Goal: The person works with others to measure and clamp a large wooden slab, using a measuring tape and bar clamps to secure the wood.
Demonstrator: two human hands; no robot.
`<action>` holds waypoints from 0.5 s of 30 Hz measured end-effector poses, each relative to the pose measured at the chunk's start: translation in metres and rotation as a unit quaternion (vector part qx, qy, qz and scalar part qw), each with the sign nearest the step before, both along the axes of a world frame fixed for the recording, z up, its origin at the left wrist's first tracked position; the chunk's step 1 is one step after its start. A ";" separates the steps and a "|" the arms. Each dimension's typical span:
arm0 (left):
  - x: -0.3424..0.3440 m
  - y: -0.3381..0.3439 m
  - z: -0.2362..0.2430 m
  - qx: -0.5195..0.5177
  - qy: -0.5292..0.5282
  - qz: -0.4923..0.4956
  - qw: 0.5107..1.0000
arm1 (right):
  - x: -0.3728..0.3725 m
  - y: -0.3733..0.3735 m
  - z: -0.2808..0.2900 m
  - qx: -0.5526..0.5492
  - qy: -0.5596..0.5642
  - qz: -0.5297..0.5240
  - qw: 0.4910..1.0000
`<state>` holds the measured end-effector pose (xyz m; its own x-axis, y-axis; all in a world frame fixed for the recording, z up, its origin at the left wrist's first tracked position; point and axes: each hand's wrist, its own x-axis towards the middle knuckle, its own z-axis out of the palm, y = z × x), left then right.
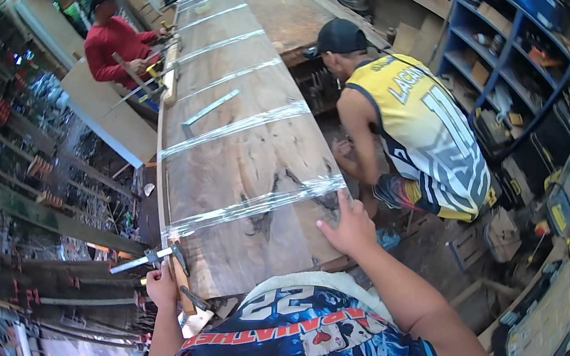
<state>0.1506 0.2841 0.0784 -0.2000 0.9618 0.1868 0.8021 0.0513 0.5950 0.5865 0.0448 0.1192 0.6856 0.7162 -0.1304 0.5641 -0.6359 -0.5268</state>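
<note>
Across the slab (247, 133), clear film bands (233, 127) already lie; my right hand (349, 227) presses flat, my left hand (163, 285) grips the clamp (160, 257), seemingly unfinished.

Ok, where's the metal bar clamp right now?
In the head view, lower left: the metal bar clamp sits at the long wooden slab's near left corner, in the left hand.

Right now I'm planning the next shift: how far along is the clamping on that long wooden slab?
Done: clear plastic strips cross the long wooden slab. In hand: left hand on a metal bar clamp at the near edge, right hand pressing the nearest strip. Whether other clamps remain, I cannot tell.
</note>
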 end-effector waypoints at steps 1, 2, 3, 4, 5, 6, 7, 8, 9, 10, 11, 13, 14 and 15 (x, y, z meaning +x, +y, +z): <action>0.000 0.001 0.000 0.001 0.006 -0.010 1.000 | 0.001 0.000 0.001 -0.002 0.000 0.010 1.000; 0.000 0.001 0.000 -0.007 0.002 -0.012 1.000 | 0.002 -0.002 0.000 -0.005 0.007 0.010 1.000; -0.001 0.002 0.001 -0.014 -0.003 -0.011 1.000 | 0.002 -0.003 0.001 -0.003 0.013 0.003 1.000; -0.001 0.001 0.001 -0.009 -0.006 -0.020 1.000 | 0.001 -0.003 0.002 -0.009 0.014 0.003 1.000; 0.000 0.001 0.001 -0.007 -0.001 -0.026 1.000 | 0.001 -0.003 0.002 -0.015 0.014 0.004 1.000; 0.000 0.000 0.001 0.010 0.004 -0.035 0.999 | 0.001 -0.003 0.001 -0.013 0.019 -0.002 1.000; 0.001 0.000 0.002 0.027 0.009 -0.043 0.999 | 0.001 -0.004 0.000 -0.017 0.020 0.001 1.000; 0.000 0.003 0.001 0.018 -0.004 -0.048 0.999 | 0.001 -0.004 0.000 -0.022 0.022 0.004 1.000; -0.003 0.004 0.001 0.021 0.000 -0.051 0.998 | 0.001 -0.003 0.000 -0.018 0.026 0.001 0.999; -0.005 0.003 -0.001 0.019 -0.009 -0.047 0.999 | 0.001 -0.003 0.000 -0.016 0.021 0.007 1.000; -0.007 0.003 -0.003 0.018 -0.018 -0.043 0.999 | 0.001 -0.003 0.000 -0.014 0.016 0.013 1.000; -0.009 0.005 -0.004 0.016 -0.021 -0.051 0.998 | 0.001 -0.004 -0.001 -0.005 0.016 0.009 1.000; -0.012 0.005 -0.004 0.015 -0.020 -0.054 0.998 | 0.002 -0.004 -0.001 -0.001 0.011 0.012 1.000; -0.013 0.005 -0.003 0.010 -0.018 -0.056 0.998 | 0.002 -0.005 0.000 0.001 0.015 0.009 1.000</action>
